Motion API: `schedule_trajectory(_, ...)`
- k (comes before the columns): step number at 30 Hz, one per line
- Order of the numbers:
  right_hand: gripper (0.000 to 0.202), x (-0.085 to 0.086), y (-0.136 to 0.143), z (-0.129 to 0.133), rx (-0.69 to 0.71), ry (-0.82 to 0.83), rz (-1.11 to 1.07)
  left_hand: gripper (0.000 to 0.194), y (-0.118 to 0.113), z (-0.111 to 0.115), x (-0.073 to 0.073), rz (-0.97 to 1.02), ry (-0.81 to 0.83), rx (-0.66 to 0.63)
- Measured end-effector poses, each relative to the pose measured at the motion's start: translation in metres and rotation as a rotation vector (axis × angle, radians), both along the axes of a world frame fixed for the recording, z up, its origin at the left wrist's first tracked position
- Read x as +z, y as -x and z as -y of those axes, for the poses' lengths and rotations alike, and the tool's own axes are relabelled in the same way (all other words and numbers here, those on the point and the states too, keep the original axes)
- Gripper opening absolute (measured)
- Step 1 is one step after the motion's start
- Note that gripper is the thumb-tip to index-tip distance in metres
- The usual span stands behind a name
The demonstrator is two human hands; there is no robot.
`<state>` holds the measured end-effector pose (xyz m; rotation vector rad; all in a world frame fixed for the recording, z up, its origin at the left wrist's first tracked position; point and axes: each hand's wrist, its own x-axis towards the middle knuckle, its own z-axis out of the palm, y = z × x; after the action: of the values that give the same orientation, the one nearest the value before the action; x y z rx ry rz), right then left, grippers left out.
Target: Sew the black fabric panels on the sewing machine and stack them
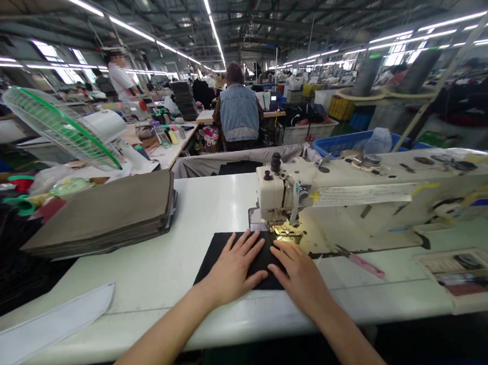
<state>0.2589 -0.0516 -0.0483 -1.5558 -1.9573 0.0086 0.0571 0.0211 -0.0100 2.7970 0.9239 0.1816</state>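
Observation:
A black piece of material (209, 256) lies flat on the white table, its far right corner close to the needle area of the cream sewing machine (281, 194). Spread over its middle is my left hand (235, 265), palm down with the fingers apart. My right hand (297, 273) rests at the right edge of the piece, just in front of the machine's shiny needle plate (287, 232), fingers spread and slightly bent. Neither hand grips anything. Pink-handled thread snips (365, 264) lie to the right of my right hand.
A stack of grey-brown pieces (105, 213) sits on the table's left, with a fan (65, 127) behind it. A white strip (54, 326) lies front left, and a tray of small parts (467, 273) is at the right. A person in a denim vest (238, 111) sits ahead.

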Motion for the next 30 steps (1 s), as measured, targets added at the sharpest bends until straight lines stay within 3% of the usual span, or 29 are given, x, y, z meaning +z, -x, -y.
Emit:
schedule_trajectory(21, 0.032, 0.006, 0.005, 0.000, -0.055, 0.022, 0.011, 0.072, 0.000, -0.015, 0.001, -0.014, -0.011, -0.047)
schedule_trajectory(24, 0.033, 0.004, 0.003, 0.014, -0.036, 0.016, 0.012, 0.064, 0.002, -0.006, 0.003, -0.007, -0.005, -0.054)
schedule_trajectory(27, 0.031, 0.001, -0.002, 0.036, 0.011, -0.023, 0.017, 0.049, 0.006, 0.016, 0.007, 0.026, 0.021, -0.150)
schedule_trajectory(30, 0.032, 0.001, -0.007, 0.052, 0.079, -0.041, 0.041, 0.050, 0.009, 0.036, 0.010, 0.056, 0.047, -0.221)
